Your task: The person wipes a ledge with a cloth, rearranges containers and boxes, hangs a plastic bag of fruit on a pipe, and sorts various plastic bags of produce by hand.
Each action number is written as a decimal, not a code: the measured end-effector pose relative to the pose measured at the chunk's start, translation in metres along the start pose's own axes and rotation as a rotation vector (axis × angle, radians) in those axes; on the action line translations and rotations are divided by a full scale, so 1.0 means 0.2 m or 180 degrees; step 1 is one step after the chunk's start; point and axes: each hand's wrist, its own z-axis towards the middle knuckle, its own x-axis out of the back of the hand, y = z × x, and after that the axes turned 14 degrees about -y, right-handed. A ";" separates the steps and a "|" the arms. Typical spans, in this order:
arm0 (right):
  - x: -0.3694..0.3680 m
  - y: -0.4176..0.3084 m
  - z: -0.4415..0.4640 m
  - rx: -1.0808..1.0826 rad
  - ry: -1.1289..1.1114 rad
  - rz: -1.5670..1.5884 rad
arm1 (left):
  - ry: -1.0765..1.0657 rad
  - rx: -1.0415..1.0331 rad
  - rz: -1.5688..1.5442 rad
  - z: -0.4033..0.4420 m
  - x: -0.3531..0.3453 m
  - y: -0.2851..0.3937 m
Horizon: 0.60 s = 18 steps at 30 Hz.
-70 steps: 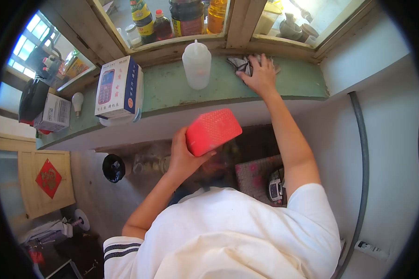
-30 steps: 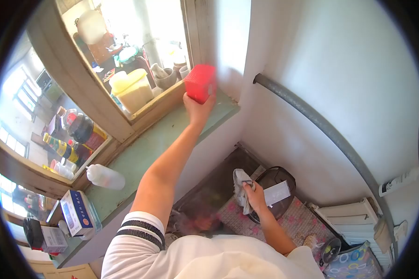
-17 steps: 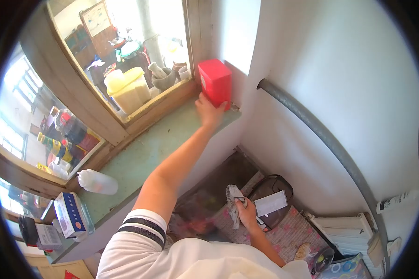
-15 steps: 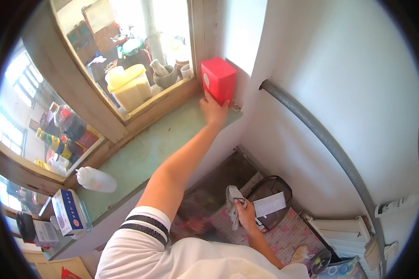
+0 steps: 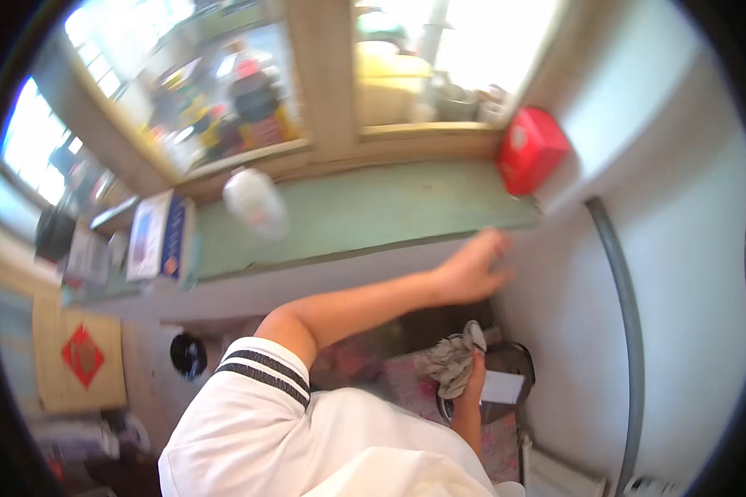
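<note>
My left hand (image 5: 475, 267) hangs in front of the sill's edge, blurred, with nothing visible in it and its thumb apart from the fingers. Above and to its right, a red box (image 5: 532, 151) stands at the sill's right end, apart from the hand. Lower down, my right hand (image 5: 473, 383) grips a crumpled grey striped cloth (image 5: 449, 364). Behind that hand is a dark, rounded object (image 5: 512, 364) with a white sheet (image 5: 501, 387) on it. A white plastic bottle (image 5: 255, 201) sits on the green sill (image 5: 373, 203), left of my left hand.
A blue and white carton (image 5: 159, 238) stands at the sill's left end, beside a dark item (image 5: 55, 232). Wooden window frames (image 5: 331, 74) run behind the sill. A grey pipe (image 5: 622, 323) bends down the right wall. Bottles and a yellow container (image 5: 392, 87) show through the glass.
My left hand has let go of the red box and drawn back off the sill. My right hand still holds the cloth, which now hangs more spread out. The view has turned left.
</note>
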 end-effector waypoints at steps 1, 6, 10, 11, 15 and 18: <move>-0.04 0.00 0.04 -0.0106 -0.0149 0.0187 | -0.0127 -0.0677 0.0273 -0.17 0.08 0.13; -0.30 0.09 0.14 -0.0621 -0.0753 -0.0142 | 0.0919 0.0001 0.1840 -1.14 0.62 0.65; -0.54 0.20 0.15 -0.0904 -0.1032 -0.0183 | 0.3396 0.1857 0.3211 -1.72 0.99 0.81; -0.59 0.24 0.15 -0.0987 -0.1103 -0.0251 | 0.3480 0.2151 0.3283 -1.81 1.05 0.79; -0.78 0.39 0.11 -0.1223 -0.1322 -0.0541 | 0.3386 0.3253 0.3179 -1.96 1.12 0.73; -0.85 0.51 0.10 -0.1253 -0.1504 -0.0743 | 0.3687 0.3386 0.3313 -1.95 1.15 0.59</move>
